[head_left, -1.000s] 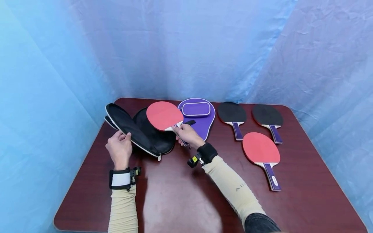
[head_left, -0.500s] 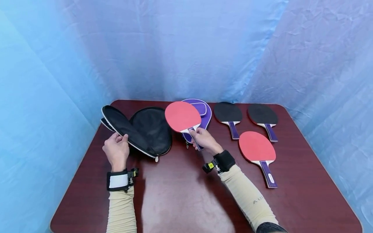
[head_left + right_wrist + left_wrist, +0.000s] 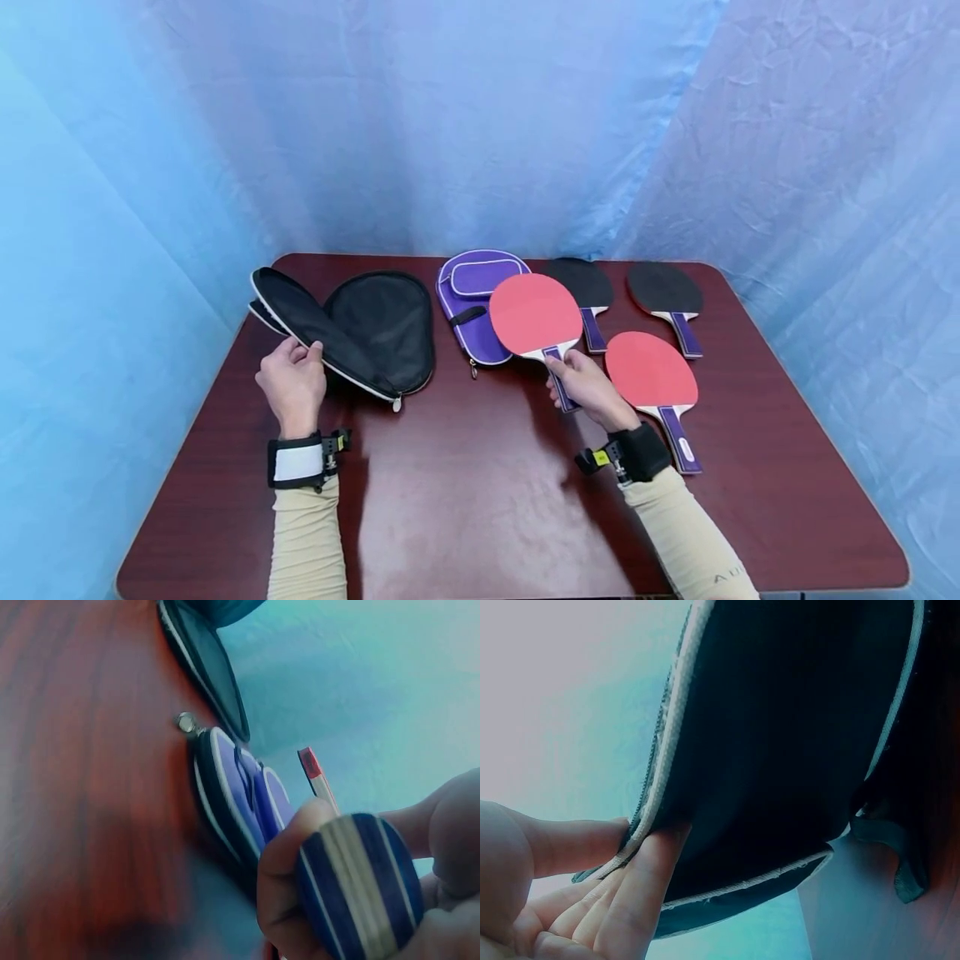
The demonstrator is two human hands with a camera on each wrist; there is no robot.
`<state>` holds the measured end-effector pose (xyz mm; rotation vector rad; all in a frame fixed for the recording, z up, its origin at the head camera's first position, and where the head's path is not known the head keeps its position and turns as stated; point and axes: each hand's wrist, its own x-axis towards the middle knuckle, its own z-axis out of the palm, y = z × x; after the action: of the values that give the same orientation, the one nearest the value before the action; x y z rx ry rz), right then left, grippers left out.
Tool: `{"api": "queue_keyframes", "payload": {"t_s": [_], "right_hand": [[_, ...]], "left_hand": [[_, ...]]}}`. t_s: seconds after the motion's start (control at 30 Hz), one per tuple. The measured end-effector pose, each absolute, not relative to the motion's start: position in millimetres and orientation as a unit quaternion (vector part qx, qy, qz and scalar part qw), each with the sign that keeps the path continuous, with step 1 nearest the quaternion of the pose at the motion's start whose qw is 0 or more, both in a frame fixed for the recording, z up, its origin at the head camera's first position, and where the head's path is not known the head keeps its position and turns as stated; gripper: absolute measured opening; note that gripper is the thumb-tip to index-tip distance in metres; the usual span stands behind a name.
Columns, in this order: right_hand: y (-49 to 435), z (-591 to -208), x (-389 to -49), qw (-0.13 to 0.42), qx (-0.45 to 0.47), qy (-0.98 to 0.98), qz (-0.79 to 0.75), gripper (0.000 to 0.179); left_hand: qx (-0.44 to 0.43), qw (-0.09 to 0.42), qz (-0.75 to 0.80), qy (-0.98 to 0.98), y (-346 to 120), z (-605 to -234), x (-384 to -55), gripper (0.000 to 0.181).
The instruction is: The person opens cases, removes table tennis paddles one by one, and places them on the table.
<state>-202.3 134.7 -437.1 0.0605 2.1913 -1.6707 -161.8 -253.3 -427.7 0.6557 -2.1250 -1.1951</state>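
On the left lies an unzipped paddle case (image 3: 382, 325), its black lining showing. My left hand (image 3: 293, 382) pinches the white-piped edge of its raised flap between thumb and fingers, as the left wrist view shows up close on the flap (image 3: 772, 720). My right hand (image 3: 588, 387) grips the purple handle of a table tennis paddle (image 3: 534, 312), red face up, held above the table. That paddle partly covers a closed purple paddle case (image 3: 480, 321) and a black-faced paddle (image 3: 581, 283). In the right wrist view the handle's striped butt end (image 3: 360, 885) faces the camera.
Another black-faced paddle (image 3: 665, 287) lies at the back right. In front of it rests a red-faced paddle (image 3: 651, 369), close to my right wrist. Everything lies on a dark red table (image 3: 465, 500), with blue curtains (image 3: 450, 125) behind and at both sides.
My right hand has carried the red-faced paddle rightward, away from the unzipped case and across the purple one. My left hand keeps its hold on the flap; the head view has shifted slightly.
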Motion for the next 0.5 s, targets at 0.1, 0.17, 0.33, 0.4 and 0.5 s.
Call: {"api": "queue_keyframes", "payload": {"t_s": [0.1, 0.17, 0.33, 0.4, 0.5], "right_hand": [[146.7, -438.8, -192.6, 0.191, 0.027, 0.779, -0.597, 0.031], [153.7, -440.8, -186.4, 0.189, 0.032, 0.779, -0.597, 0.031], [165.8, -450.2, -171.5, 0.181, 0.044, 0.789, -0.585, 0.026], [166.9, -455.1, -167.7, 0.178, 0.043, 0.793, -0.58, 0.025], [164.5, -461.9, -164.2, 0.174, 0.051, 0.797, -0.575, 0.025]], "left_hand": [[0.248, 0.304, -0.452, -0.801, -253.9, -426.7, -163.3, 0.022], [0.249, 0.303, -0.453, -0.801, -254.0, -426.0, -163.8, 0.022], [0.252, 0.301, -0.453, -0.801, -255.9, -426.3, -163.8, 0.021], [0.253, 0.302, -0.451, -0.801, -257.2, -426.4, -164.1, 0.02], [0.253, 0.304, -0.452, -0.8, -258.7, -426.4, -164.8, 0.02]]}}
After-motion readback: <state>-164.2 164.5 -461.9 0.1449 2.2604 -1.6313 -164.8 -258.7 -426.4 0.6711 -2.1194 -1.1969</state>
